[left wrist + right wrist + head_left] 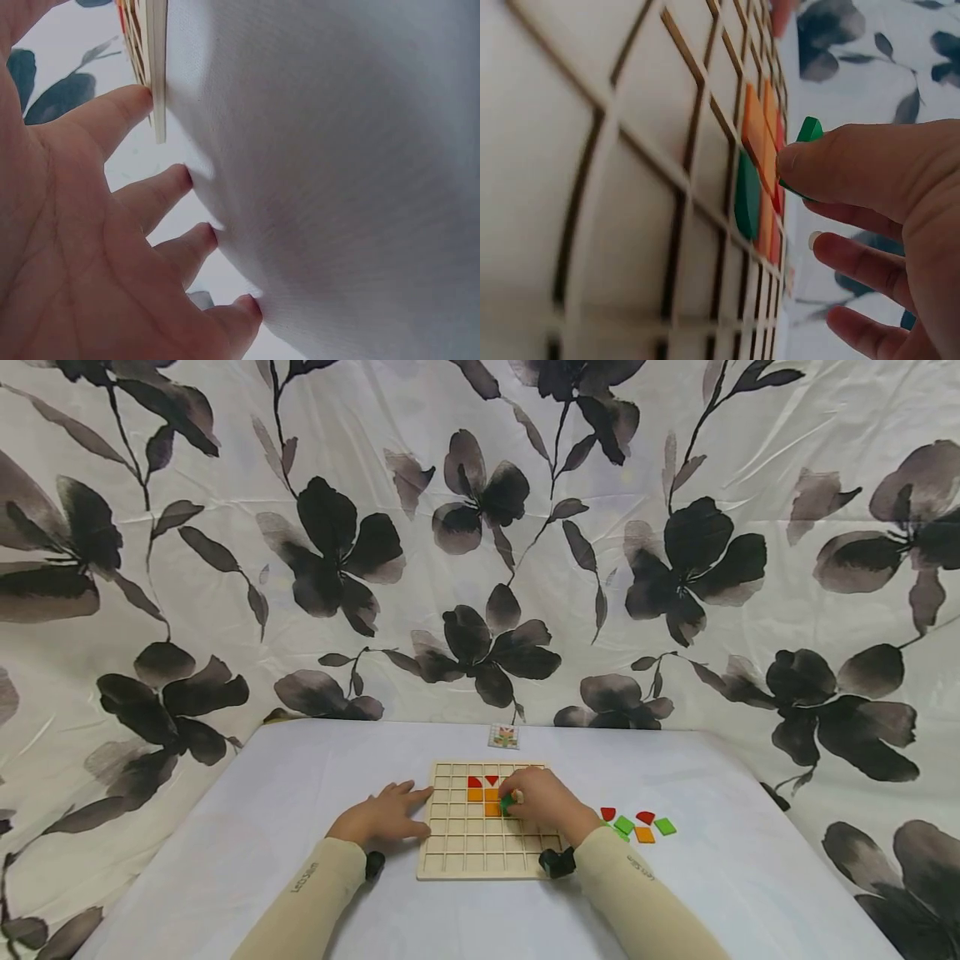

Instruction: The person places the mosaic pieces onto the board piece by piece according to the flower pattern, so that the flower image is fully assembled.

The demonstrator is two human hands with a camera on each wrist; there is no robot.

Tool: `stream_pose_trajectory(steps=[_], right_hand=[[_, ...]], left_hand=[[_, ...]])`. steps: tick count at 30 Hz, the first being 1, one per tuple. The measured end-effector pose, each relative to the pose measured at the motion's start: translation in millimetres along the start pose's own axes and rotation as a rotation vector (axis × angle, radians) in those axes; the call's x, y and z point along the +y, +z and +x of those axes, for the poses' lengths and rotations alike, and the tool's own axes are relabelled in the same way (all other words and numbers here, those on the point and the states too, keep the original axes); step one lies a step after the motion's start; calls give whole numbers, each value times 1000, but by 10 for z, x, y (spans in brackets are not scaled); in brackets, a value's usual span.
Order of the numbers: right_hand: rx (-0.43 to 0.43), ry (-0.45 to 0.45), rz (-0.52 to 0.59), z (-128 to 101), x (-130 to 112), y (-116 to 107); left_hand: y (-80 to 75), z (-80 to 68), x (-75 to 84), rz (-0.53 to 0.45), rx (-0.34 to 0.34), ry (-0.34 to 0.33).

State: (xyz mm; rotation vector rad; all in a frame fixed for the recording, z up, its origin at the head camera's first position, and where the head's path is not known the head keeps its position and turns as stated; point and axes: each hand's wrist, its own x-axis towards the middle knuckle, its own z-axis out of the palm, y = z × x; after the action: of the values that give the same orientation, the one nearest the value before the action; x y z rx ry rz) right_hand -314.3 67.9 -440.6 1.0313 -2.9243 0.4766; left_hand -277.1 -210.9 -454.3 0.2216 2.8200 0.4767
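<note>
A wooden grid board (pixel 450 864) lies on the table, with orange square tiles (pixel 475 795) and red pieces (pixel 475 782) set in its upper middle cells. My right hand (pixel 543 797) is over the board, pinching a small green tile (pixel 810 129) between thumb and finger. Another green piece (pixel 746 196) sits in a cell beside the orange ones in the right wrist view. At the board's left edge, my left hand (pixel 386 814) rests with fingers spread. One of its fingertips touches the board's side in the left wrist view; the others are down on the white cloth.
To the right of the board lie loose pieces: green tiles (pixel 665 827), an orange tile (pixel 644 835) and red pieces (pixel 608 814). Behind the board, a small patterned card (pixel 504 737) lies near the table's far edge. A floral curtain (pixel 495 568) hangs beyond.
</note>
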Motion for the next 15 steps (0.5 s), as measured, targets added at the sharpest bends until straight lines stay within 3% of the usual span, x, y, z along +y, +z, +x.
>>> stream_pose_trajectory(steps=[7, 15], right_hand=[[4, -71, -34, 63, -201, 78], [-26, -73, -31, 160, -305, 160]], left_hand=[[3, 14, -12, 12, -1, 5], [-15, -8, 8, 6, -6, 11]])
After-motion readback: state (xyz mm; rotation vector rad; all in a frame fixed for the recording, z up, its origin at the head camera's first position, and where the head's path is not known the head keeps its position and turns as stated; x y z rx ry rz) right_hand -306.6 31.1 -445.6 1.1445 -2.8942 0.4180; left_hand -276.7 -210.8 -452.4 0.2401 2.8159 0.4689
